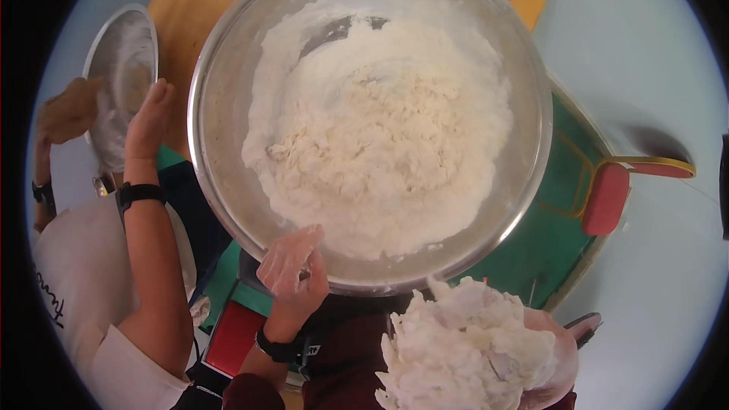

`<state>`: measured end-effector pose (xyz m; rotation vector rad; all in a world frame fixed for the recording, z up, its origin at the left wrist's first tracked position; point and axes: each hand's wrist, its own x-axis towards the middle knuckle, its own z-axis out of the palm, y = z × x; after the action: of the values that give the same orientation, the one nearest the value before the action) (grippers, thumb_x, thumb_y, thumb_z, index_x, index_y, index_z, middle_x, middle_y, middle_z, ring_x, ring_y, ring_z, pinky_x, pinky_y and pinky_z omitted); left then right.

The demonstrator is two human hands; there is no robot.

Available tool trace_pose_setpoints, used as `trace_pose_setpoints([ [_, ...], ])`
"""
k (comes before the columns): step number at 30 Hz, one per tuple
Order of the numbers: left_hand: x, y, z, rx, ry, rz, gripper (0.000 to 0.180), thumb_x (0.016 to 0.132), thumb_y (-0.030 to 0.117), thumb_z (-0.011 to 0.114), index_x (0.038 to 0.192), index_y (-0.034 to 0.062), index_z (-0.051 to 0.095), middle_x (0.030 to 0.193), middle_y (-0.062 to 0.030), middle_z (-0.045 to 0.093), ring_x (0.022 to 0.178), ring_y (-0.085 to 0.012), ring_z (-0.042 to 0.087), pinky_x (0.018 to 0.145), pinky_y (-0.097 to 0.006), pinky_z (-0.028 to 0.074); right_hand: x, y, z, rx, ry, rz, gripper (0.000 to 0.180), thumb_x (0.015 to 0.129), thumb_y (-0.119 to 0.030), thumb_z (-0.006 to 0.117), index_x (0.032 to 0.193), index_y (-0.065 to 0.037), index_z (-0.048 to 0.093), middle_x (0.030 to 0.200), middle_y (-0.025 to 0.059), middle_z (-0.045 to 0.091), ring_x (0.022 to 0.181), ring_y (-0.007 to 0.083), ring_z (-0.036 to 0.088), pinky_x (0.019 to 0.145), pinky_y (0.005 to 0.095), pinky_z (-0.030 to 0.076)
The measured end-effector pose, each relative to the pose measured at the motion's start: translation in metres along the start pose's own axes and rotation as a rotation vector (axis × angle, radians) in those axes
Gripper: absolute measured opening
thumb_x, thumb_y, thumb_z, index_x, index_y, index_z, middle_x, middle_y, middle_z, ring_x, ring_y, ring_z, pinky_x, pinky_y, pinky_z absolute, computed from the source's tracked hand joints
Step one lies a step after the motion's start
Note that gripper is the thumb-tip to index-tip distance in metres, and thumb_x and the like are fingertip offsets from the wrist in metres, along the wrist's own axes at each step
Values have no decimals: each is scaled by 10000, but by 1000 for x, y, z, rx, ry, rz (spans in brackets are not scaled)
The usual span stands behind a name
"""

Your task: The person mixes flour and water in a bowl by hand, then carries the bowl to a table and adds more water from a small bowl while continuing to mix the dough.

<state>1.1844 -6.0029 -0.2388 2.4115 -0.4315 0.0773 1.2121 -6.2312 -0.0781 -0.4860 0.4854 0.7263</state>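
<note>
A large steel bowl (535,144) holds white flour (304,68) with a shaggy, lumpy dough (395,121) in its middle. My left hand (292,262), dusted with flour, is at the bowl's near left rim. Its fingers are curled over the edge, closed on it as far as I can see. Outside the near right rim, my right hand (553,361) is raised toward me. A thick mass of wet, sticky dough (471,342) covers it and hides the fingers. Whether they are spread or bent under the dough cannot be seen.
The bowl stands on a wooden table (182,23). At left, another person (114,319) in a light shirt has both hands at a smaller metal bowl (121,68). A red-padded chair (607,197) stands on the right beside a green floor area (531,258).
</note>
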Motion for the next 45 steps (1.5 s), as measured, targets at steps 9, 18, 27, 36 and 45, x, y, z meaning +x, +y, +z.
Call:
trace_pose_setpoints([
  [9, -2, 3, 0, -32, -46, 4, 265, 618, -59, 527, 859, 19, 605, 791, -115, 615, 669, -264, 589, 589, -312, 475, 6, 1, -5, -67, -18, -14, 305, 731, -178, 606, 993, -38, 535, 994, 141, 527, 893, 286, 529, 753, 342, 435],
  [18, 5, 10, -6, -16, -55, -57, 276, 613, -61, 532, 863, 25, 610, 824, -131, 606, 703, -254, 587, 600, -306, 471, 6, 1, -1, -183, -29, -76, 284, 743, -178, 581, 982, -30, 538, 968, 156, 535, 886, 305, 522, 743, 349, 433],
  [27, 17, 18, -28, 128, -39, -12, 282, 727, -34, 492, 983, 23, 594, 880, -169, 574, 831, -339, 547, 733, -365, 445, 65, 58, -89, -1872, 234, -333, 360, 708, -195, 585, 985, 25, 519, 943, 194, 525, 936, 343, 473, 826, 396, 383],
  [36, -5, 15, -16, -227, 68, -169, 95, 732, 33, 599, 825, 25, 615, 762, -103, 569, 646, -217, 545, 576, -281, 427, 76, 82, -163, -2084, 541, -473, 446, 709, -215, 610, 1061, 27, 481, 1101, 238, 481, 1046, 357, 444, 916, 435, 328],
  [45, 6, 37, -8, -340, 24, -211, 421, 847, 227, 491, 1230, 74, 408, 1116, -172, 504, 909, -212, 533, 770, -298, 429, 97, 90, -124, -2117, 209, -527, 307, 736, -209, 560, 915, 41, 565, 955, 243, 546, 957, 386, 495, 853, 440, 374],
])
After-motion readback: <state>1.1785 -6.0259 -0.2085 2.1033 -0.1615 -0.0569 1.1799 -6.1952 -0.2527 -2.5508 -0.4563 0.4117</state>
